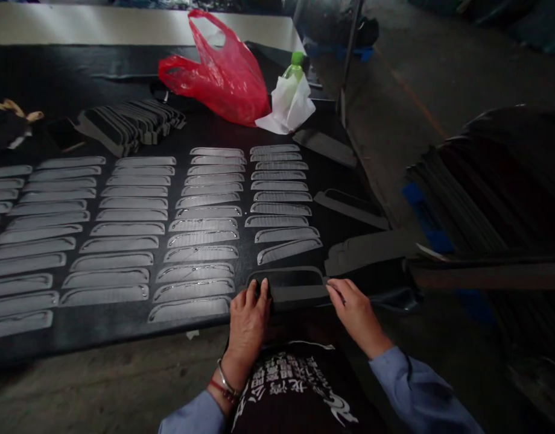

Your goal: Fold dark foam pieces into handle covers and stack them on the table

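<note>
A flat grey piece with a black curved-cornered strip [295, 293] lies at the table's near edge in front of me. My left hand [250, 310] rests on its left end, fingertips down and slightly apart. At the other end, my right hand [353, 307] is closed, thumb and fingers pinching the piece's right edge. Just beyond lies a column of similar grey pieces [289, 250] with shiny dark lines along their curved edges. Left of my left hand, another such column [193, 289] reaches the near edge. Grey sheets [368, 250] overlap beyond my right hand.
More columns of pieces [108, 262] cover the black table's left side. A heap of strips [133, 123] lies at the back, with a red plastic bag [232, 84] and a green-capped bottle [295, 66] wrapped in white. Stacked dark sheets [476, 187] stand to the right.
</note>
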`<state>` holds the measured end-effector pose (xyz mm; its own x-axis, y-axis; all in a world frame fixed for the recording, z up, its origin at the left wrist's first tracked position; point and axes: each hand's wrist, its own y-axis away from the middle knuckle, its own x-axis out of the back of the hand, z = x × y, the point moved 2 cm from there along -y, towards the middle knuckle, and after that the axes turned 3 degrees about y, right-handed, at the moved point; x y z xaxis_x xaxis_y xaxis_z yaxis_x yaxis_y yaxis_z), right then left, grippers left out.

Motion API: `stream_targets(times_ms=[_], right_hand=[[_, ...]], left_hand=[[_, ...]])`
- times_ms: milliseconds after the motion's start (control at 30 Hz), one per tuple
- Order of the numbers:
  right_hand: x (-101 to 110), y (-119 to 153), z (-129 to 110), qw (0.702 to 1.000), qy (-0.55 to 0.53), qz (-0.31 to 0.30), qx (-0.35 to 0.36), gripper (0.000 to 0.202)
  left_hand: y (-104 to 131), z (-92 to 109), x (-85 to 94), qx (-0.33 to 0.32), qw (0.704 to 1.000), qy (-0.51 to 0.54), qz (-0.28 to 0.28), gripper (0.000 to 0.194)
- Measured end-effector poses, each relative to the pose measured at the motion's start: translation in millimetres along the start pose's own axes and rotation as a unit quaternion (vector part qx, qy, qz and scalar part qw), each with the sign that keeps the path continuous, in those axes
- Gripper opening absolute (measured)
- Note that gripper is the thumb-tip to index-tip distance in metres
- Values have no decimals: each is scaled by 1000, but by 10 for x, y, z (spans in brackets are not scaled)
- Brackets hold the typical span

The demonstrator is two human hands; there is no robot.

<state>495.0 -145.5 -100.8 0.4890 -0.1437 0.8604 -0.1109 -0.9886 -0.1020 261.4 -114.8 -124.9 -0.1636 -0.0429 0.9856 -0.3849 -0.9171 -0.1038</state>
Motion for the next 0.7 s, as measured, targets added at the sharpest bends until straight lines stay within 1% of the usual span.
stream_targets(times_ms=[100,233,333,500,600,700], right_hand=[[-93,14,13,999,2,1,-36,25],[-193,-3,-57,998,17,-12,-58,28],[-218,-21,-87,996,18,-8,-90,26],[-237,-104,-95,982,-10,17,-187,19],[-254,-162,-122,974,10,14,-227,18],[-274,-193,-158,969,48,1,-243,16]], left_hand=[[4,0,0,-3,1000,-4,-8,39],[7,-8,-5,-7,1000,-12,-7,39],[7,-10,-9,-12,1000,-17,0,39],[6,-7,-25,-15,999,-29,6,39],[5,-3,-26,-15,999,-43,7,39],[4,1,-18,-19,999,-44,0,39]])
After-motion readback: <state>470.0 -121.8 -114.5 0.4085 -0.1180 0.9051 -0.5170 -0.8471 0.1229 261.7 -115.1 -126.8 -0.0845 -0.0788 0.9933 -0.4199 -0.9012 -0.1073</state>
